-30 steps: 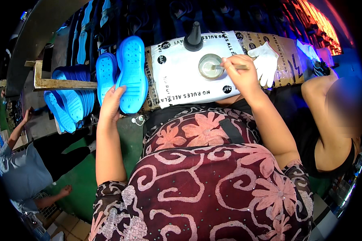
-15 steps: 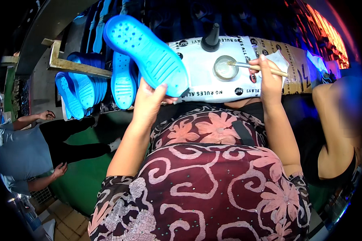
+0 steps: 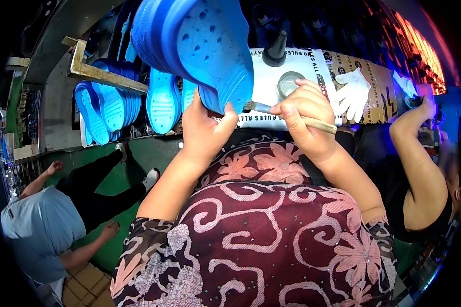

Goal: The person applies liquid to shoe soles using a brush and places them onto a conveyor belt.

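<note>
My left hand [image 3: 204, 130] grips a blue shoe sole [image 3: 210, 56] by its near end, thumb on the upper face. The sole is tilted, with its holed far end raised toward the top of the view. My right hand [image 3: 310, 120] is closed around a flat paintbrush [image 3: 263, 107] with a wooden handle. The bristles lie at the sole's near right edge; whether they touch it I cannot tell. Partly behind my right fingers stands a small glass jar [image 3: 288, 83] with pale contents.
Beyond the jar stands a black cone-shaped bottle [image 3: 276, 49] on a printed white sheet [image 3: 312, 66]. A white glove [image 3: 354, 91] lies on cardboard to the right. More blue soles [image 3: 119, 97] are stacked at left by a metal frame [image 3: 107, 77]. People are at both sides.
My right hand has brought the brush from the jar leftward and nearer to the sole. The sole has tipped up and its far end looms larger. The glove is now uncovered.
</note>
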`<action>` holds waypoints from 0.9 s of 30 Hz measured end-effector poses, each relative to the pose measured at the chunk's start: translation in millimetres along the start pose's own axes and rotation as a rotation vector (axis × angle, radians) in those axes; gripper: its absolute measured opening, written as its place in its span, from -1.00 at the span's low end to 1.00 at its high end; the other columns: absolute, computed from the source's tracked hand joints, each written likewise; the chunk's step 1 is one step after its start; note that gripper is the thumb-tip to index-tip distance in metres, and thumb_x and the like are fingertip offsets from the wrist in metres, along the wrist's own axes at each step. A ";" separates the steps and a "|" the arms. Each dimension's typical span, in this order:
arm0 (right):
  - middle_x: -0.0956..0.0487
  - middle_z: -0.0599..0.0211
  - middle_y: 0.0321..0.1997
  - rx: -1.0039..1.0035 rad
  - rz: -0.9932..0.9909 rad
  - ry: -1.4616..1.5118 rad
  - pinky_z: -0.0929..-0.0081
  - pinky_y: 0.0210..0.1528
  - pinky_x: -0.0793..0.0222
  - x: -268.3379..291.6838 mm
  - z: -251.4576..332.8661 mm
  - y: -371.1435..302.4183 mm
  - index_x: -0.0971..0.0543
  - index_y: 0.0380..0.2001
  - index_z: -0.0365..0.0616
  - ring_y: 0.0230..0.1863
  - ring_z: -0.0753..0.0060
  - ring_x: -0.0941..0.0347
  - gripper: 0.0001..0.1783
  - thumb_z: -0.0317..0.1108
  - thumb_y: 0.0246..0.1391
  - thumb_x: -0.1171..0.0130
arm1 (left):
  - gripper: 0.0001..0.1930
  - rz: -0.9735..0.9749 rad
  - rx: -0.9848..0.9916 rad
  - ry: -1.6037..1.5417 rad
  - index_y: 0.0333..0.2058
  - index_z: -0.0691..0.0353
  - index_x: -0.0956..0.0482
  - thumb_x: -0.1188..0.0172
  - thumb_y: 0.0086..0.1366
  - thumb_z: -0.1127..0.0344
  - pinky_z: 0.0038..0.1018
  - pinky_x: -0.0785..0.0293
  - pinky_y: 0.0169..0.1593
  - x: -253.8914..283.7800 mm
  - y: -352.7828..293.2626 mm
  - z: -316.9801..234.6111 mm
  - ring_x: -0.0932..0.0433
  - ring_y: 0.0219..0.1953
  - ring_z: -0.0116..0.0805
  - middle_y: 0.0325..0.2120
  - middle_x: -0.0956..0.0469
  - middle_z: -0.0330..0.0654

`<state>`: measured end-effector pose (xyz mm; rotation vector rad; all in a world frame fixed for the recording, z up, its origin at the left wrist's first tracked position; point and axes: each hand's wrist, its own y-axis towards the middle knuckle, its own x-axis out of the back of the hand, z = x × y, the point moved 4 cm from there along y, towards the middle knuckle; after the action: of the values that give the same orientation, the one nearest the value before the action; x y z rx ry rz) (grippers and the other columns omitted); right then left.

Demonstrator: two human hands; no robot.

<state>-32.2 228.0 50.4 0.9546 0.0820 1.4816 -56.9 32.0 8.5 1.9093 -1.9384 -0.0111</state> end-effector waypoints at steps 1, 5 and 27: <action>-0.49 0.37 -0.66 0.010 0.016 -0.021 0.28 -0.07 -0.24 -2.0 0.3 0.3 -0.57 -0.65 -0.13 -0.55 0.31 -0.39 -0.76 -0.33 0.04 -0.12 | -0.59 -0.003 0.002 0.000 -0.11 0.35 -0.37 -0.15 0.00 0.47 -0.50 -0.46 -0.35 0.3 0.3 2.1 -0.56 -0.49 -0.38 -0.45 -0.57 -0.10; -0.47 0.39 -0.67 0.020 0.023 -0.087 0.28 -0.07 -0.23 -1.2 -0.5 -1.4 -0.56 -0.67 -0.13 -0.55 0.31 -0.38 -0.77 -0.34 0.02 -0.13 | -0.60 -0.007 -0.132 0.062 -0.13 0.34 -0.38 -0.17 -0.01 0.48 -0.47 -0.46 -0.38 3.1 -0.5 1.2 -0.56 -0.52 -0.28 -0.49 -0.56 -0.06; -0.46 0.42 -0.70 0.035 0.034 -0.125 0.35 -0.12 -0.23 -0.2 4.9 -2.6 -0.59 -0.66 -0.11 -0.58 0.35 -0.37 -0.78 -0.29 -0.01 -0.18 | -0.72 -0.078 -0.380 0.033 -0.28 0.32 -0.55 -0.21 -0.07 0.55 -0.40 -0.45 -0.33 -3.2 -0.8 -8.2 -0.57 -0.43 -0.18 -0.47 -0.56 -0.06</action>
<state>-27.3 225.9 52.1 1.0797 0.0012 1.4519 -53.8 37.3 14.9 1.7158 -1.6937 -0.3433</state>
